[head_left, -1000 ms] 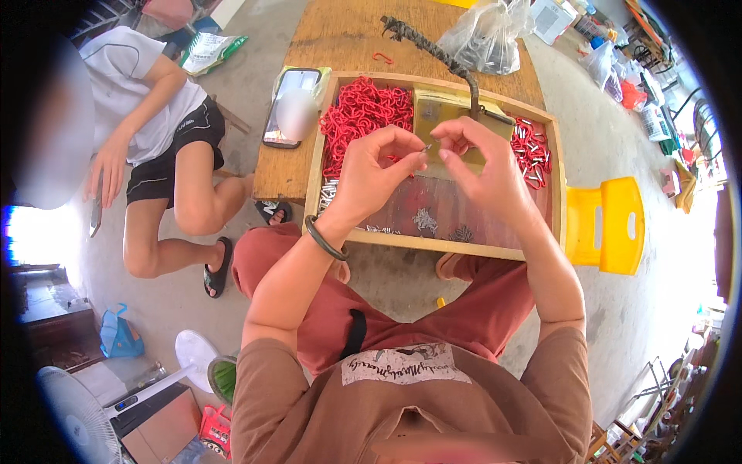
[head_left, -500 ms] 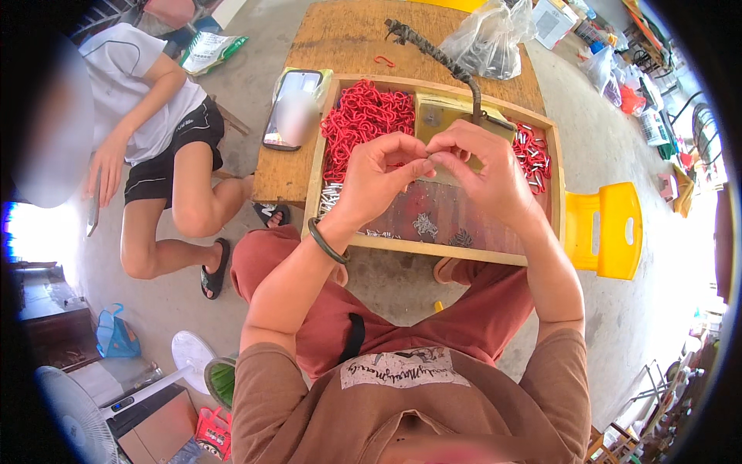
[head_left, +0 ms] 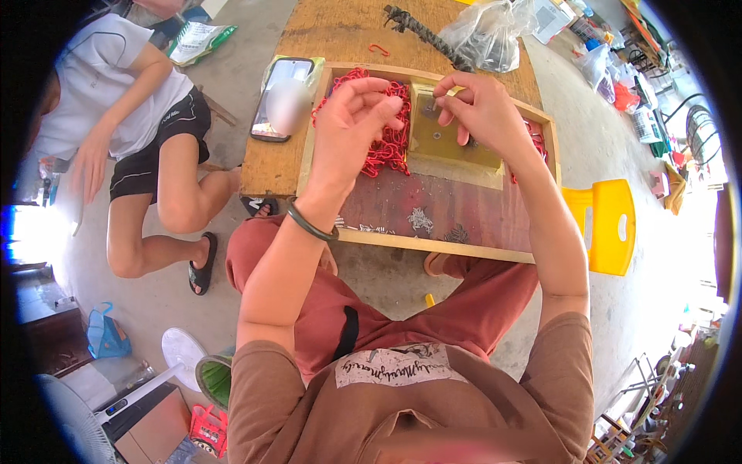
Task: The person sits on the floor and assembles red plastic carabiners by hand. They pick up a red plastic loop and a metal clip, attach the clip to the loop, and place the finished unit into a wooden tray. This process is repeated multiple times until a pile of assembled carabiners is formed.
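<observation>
My left hand (head_left: 352, 127) is raised over the heap of red S-shaped hooks (head_left: 385, 155), its fingers loosely curled and apart, with nothing visible in them. To its right, my right hand (head_left: 487, 112) is above a yellowish metal plate (head_left: 444, 155), thumb and fingertips pinched together. Something small may be at those fingertips, too small to name. The plate carries small round fittings and lies inside a wooden tray (head_left: 433, 245). Small silver pins (head_left: 420, 220) and a little pile of dark metal pieces (head_left: 457, 233) lie on the tray's reddish floor.
A dark wrapped lever (head_left: 425, 35) reaches over the tray's back. A phone (head_left: 282, 100), a loose red hook (head_left: 379, 49) and a clear plastic bag (head_left: 487, 35) are on the wooden table (head_left: 332, 35). A person (head_left: 116, 100) sits at left; a yellow chair (head_left: 610, 228) stands at right.
My hands, together over the tray before, have come apart: the left moved up and left, the right upward. The view has shifted slightly, and the dark lever stands differently.
</observation>
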`<act>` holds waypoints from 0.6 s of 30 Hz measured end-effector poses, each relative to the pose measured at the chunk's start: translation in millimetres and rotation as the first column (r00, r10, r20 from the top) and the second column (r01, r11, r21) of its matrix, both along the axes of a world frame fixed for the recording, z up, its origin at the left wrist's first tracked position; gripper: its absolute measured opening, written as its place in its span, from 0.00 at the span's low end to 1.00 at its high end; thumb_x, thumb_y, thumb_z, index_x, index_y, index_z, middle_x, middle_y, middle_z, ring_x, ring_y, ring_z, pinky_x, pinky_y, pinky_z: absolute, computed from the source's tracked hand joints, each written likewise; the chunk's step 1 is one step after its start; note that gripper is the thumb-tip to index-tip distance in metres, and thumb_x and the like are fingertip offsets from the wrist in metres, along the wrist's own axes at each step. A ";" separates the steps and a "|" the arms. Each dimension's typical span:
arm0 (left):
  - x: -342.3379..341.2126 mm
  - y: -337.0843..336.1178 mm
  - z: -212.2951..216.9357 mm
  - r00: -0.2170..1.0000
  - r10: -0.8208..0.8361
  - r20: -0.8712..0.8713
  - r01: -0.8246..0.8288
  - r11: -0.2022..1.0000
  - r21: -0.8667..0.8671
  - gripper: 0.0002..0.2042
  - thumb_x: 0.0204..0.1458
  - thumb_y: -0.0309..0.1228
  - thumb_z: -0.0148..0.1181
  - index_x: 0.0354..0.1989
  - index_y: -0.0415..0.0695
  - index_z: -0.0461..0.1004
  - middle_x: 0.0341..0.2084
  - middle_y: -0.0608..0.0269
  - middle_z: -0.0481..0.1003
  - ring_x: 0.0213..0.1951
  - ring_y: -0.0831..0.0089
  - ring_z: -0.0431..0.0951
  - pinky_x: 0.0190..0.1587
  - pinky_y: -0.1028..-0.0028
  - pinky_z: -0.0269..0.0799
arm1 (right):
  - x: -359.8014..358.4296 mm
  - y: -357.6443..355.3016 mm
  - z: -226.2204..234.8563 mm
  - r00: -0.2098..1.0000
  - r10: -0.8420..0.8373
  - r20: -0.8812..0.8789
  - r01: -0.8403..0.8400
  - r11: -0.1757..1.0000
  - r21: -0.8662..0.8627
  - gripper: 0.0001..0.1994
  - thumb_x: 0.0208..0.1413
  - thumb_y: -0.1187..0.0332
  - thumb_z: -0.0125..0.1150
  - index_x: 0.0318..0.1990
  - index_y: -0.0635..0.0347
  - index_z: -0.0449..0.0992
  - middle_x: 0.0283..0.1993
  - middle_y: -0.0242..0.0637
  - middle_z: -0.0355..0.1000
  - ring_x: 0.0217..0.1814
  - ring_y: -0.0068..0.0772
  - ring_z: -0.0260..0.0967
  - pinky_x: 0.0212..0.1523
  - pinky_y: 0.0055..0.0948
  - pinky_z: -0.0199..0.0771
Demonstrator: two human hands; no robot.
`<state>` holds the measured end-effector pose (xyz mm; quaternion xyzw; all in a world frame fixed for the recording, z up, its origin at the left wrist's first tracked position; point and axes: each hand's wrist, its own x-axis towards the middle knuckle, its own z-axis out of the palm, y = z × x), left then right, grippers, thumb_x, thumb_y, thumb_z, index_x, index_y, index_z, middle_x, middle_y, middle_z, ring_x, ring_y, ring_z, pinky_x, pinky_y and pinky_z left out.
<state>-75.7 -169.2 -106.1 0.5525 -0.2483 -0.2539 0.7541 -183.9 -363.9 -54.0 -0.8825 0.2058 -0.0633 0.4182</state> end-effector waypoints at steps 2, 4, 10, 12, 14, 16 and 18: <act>5.2 3.7 -1.2 0.999 0.011 -0.031 -0.012 0.999 -0.033 0.16 0.62 0.31 0.70 0.54 0.39 0.76 0.39 0.65 0.82 0.36 0.79 0.82 0.36 0.80 0.71 | 7.5 -2.2 -3.5 1.000 0.002 -0.011 -0.002 1.000 -0.010 0.09 0.63 0.69 0.60 0.46 0.62 0.81 0.29 0.36 0.84 0.18 0.26 0.75 0.26 0.29 0.75; 6.6 5.6 -1.5 0.999 0.017 -0.049 -0.019 0.999 -0.043 0.14 0.62 0.32 0.70 0.52 0.40 0.77 0.38 0.65 0.82 0.36 0.80 0.82 0.37 0.81 0.71 | 13.7 -4.1 -1.3 0.999 0.023 -0.037 -0.024 0.999 -0.038 0.09 0.63 0.70 0.60 0.45 0.62 0.81 0.29 0.37 0.84 0.18 0.27 0.76 0.27 0.29 0.76; 6.1 8.0 1.7 0.999 0.035 -0.032 -0.036 0.999 -0.029 0.11 0.66 0.31 0.65 0.51 0.38 0.78 0.36 0.65 0.82 0.36 0.79 0.81 0.37 0.81 0.72 | 30.1 -7.5 8.3 0.981 0.097 -0.169 -0.123 0.981 -0.151 0.09 0.62 0.71 0.58 0.44 0.65 0.81 0.28 0.39 0.84 0.20 0.31 0.80 0.30 0.32 0.80; 8.7 6.8 0.7 0.999 0.034 -0.024 -0.035 0.998 -0.045 0.12 0.66 0.32 0.66 0.51 0.38 0.78 0.36 0.66 0.82 0.35 0.79 0.81 0.37 0.81 0.72 | 32.7 -9.5 8.3 0.972 0.117 -0.202 -0.150 0.976 -0.159 0.09 0.61 0.72 0.58 0.44 0.66 0.81 0.27 0.40 0.84 0.20 0.31 0.80 0.31 0.33 0.80; 11.2 8.2 -2.2 1.000 0.025 -0.014 -0.026 0.998 -0.058 0.12 0.66 0.33 0.66 0.50 0.39 0.78 0.36 0.66 0.82 0.36 0.79 0.81 0.38 0.81 0.73 | 33.9 -6.6 8.4 0.968 0.124 -0.217 -0.160 0.975 -0.154 0.10 0.61 0.72 0.59 0.45 0.67 0.81 0.27 0.40 0.84 0.20 0.31 0.80 0.31 0.33 0.80; 11.6 9.1 -3.6 1.000 0.013 -0.004 -0.014 0.998 -0.068 0.11 0.66 0.34 0.66 0.50 0.39 0.78 0.36 0.66 0.82 0.36 0.79 0.81 0.38 0.81 0.73 | 28.9 -2.7 8.9 0.971 0.124 -0.203 -0.147 0.984 -0.101 0.11 0.62 0.72 0.58 0.49 0.67 0.80 0.28 0.41 0.84 0.19 0.31 0.79 0.30 0.33 0.79; 9.4 8.6 -2.0 1.000 0.010 -0.012 -0.010 0.997 -0.076 0.11 0.66 0.34 0.66 0.48 0.40 0.79 0.35 0.67 0.82 0.36 0.79 0.81 0.39 0.81 0.73 | 20.0 -2.3 7.2 0.978 0.128 -0.164 -0.132 0.991 -0.015 0.12 0.63 0.71 0.58 0.50 0.66 0.80 0.28 0.40 0.83 0.18 0.31 0.78 0.29 0.34 0.78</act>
